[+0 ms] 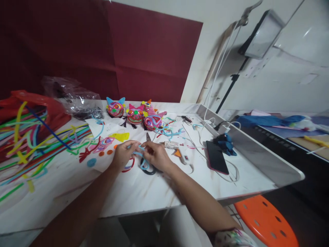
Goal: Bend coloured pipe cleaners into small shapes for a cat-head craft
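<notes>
Both hands meet over the middle of the white table, holding a light-blue pipe cleaner [145, 164] that loops down between them. My left hand [124, 154] pinches one part of it. My right hand [157, 156] is closed on another part, its fingertips close to the left ones. Under the hands lie black-handled scissors [149, 171], partly hidden, with the blade tips showing beyond the fingers. A red pipe-cleaner loop [131, 166] is beside the left hand. A white glue gun [184, 157] with an orange stand rests right of my right hand.
Colourful fuzzy animal heads [135, 114] stand at the back. Many pipe cleaners [46, 140] spread at left from a red bag [55, 111]. Orange discs [109, 152] and a blue disc [91, 162] lie left. A phone [216, 157] and cables are at right; an orange stool [267, 219] stands below.
</notes>
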The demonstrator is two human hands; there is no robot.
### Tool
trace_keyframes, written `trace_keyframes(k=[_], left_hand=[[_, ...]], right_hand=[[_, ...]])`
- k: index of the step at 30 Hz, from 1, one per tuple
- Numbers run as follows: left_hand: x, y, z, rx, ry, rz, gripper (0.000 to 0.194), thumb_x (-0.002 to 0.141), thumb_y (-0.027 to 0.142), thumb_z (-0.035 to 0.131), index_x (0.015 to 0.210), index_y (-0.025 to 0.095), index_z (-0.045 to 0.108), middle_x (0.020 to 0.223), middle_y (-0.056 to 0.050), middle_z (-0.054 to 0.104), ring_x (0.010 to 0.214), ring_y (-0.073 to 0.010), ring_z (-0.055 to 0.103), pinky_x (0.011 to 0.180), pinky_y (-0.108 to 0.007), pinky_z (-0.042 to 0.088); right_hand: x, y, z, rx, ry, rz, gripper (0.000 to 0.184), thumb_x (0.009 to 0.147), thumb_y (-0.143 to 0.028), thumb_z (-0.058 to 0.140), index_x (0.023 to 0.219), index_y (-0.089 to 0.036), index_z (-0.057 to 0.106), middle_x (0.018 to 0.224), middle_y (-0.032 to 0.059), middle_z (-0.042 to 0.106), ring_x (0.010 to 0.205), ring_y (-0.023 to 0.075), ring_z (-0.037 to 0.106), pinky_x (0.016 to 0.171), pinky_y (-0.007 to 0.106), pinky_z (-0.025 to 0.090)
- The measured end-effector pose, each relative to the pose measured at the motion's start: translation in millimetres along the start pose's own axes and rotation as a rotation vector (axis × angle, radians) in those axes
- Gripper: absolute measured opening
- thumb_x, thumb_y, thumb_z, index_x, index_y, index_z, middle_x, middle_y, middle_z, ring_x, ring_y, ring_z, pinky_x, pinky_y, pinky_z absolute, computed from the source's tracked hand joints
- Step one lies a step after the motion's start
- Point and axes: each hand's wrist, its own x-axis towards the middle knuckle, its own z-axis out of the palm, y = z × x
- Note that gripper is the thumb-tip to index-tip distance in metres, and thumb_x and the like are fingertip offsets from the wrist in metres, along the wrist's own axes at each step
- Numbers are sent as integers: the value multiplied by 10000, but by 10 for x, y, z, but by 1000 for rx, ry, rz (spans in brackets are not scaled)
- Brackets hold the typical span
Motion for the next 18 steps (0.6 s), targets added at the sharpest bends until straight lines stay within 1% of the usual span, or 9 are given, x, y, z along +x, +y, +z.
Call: trace_keyframes(k=[1, 3, 5, 7, 10, 12, 14, 16, 18], left_hand=[[14, -4, -18, 41, 34, 29, 338, 727, 481, 667, 819, 160, 720, 652, -26, 688, 584, -157, 634, 544, -252, 511], [40, -6, -50, 107, 87, 82, 314, 733, 462, 647, 816, 170, 729, 668, -34, 720, 664, -182, 672, 636, -270, 544], [53, 6, -72, 140, 117, 110, 309, 741, 451, 623, 819, 174, 735, 666, -34, 733, 674, -188, 685, 646, -274, 550], [50, 30, -78, 153, 133, 132, 303, 741, 442, 615, 818, 176, 739, 661, -31, 737, 663, -188, 691, 630, -273, 554], [34, 62, -75, 181, 142, 176, 287, 748, 434, 613, 826, 190, 744, 666, -21, 745, 641, -182, 687, 620, -280, 560], [33, 64, -81, 207, 173, 196, 285, 757, 435, 605, 839, 201, 746, 662, -14, 749, 613, -177, 673, 612, -284, 558], [47, 44, -99, 237, 208, 193, 293, 768, 441, 593, 859, 208, 747, 661, -8, 750, 594, -172, 658, 609, -284, 553], [72, 14, -123, 260, 220, 173, 317, 785, 456, 579, 893, 209, 745, 676, -10, 753, 609, -178, 663, 631, -293, 559], [95, -7, -140, 297, 199, 186, 335, 792, 469, 571, 910, 208, 746, 741, -29, 768, 695, -201, 696, 711, -322, 573]], right_hand=[[4, 10, 7, 95, -28, 62, 231, 774, -183, 600, 1001, -199, 640, 671, -43, 617, 564, 109, 555, 585, 217, 439], [13, 41, 17, 261, -98, 192, 258, 713, -160, 614, 967, -197, 641, 627, -70, 580, 537, 96, 525, 558, 209, 425], [23, 69, 5, 386, -169, 296, 208, 673, -139, 604, 869, -192, 650, 585, -84, 548, 510, 85, 496, 533, 206, 404], [35, 71, -37, 473, -224, 363, 125, 656, -141, 605, 765, -184, 650, 554, -85, 536, 491, 77, 476, 511, 202, 378], [52, 19, -132, 582, -222, 419, 50, 653, -166, 626, 701, -176, 638, 553, -69, 580, 513, 73, 497, 521, 193, 362], [66, -25, -192, 670, -201, 450, 71, 657, -178, 627, 727, -175, 636, 583, -51, 634, 543, 75, 540, 563, 191, 392], [81, -50, -236, 738, -215, 474, 100, 668, -200, 635, 764, -172, 636, 595, -35, 657, 551, 88, 577, 599, 208, 435], [93, -47, -261, 738, -226, 478, 127, 695, -251, 660, 791, -172, 634, 577, -38, 636, 505, 95, 566, 559, 220, 443], [98, -24, -272, 655, -193, 441, 160, 740, -315, 668, 816, -178, 634, 576, -48, 604, 452, 87, 512, 486, 213, 406]])
